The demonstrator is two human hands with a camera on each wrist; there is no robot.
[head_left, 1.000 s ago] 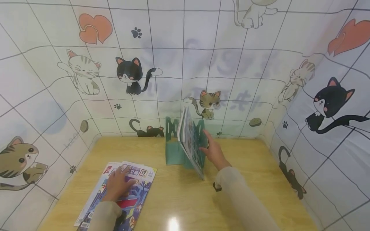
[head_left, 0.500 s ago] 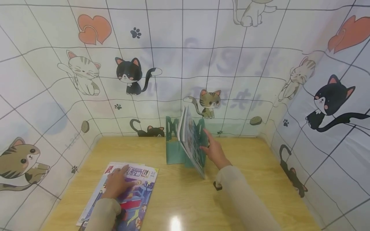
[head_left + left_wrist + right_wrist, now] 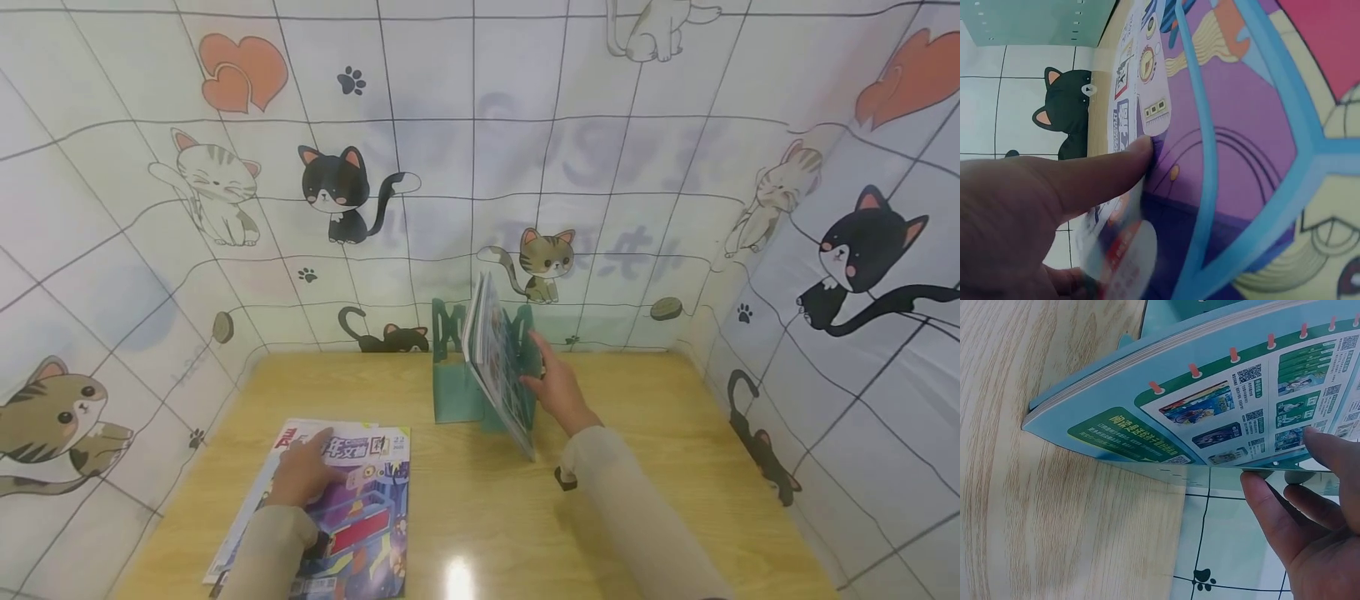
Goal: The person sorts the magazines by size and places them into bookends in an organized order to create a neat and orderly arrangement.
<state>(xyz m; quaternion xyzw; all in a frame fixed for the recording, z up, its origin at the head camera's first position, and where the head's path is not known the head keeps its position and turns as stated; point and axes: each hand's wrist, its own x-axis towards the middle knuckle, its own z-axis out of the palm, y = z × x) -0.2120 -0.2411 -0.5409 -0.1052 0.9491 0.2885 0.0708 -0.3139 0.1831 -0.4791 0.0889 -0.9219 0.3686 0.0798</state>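
My left hand [image 3: 302, 471] rests on a purple illustrated magazine [image 3: 367, 533] that overlaps a paler magazine [image 3: 258, 500] at the table's left. In the left wrist view, the thumb [image 3: 1110, 172] lies straight on the purple cover; most other fingers are hidden. At the back centre stands a green metal bookend [image 3: 456, 396]. Several magazines [image 3: 498, 375] stand in it, leaning, their lower corner jutting toward me. My right hand [image 3: 558, 387] holds the bookend's right panel. In the right wrist view, its thumb [image 3: 1329, 450] is on the magazine side, with fingers [image 3: 1266, 506] outside the panel.
The bookend's left section [image 3: 450, 337] shows bare green metal beside the standing magazines. The wooden table [image 3: 480, 500] ends at a white cat-print cloth [image 3: 420, 167] at the back and both sides.
The purple magazine has turned under my left hand and now lies straighter, its lower end swung to the right. My right hand, the bookend and the standing magazines keep their places.
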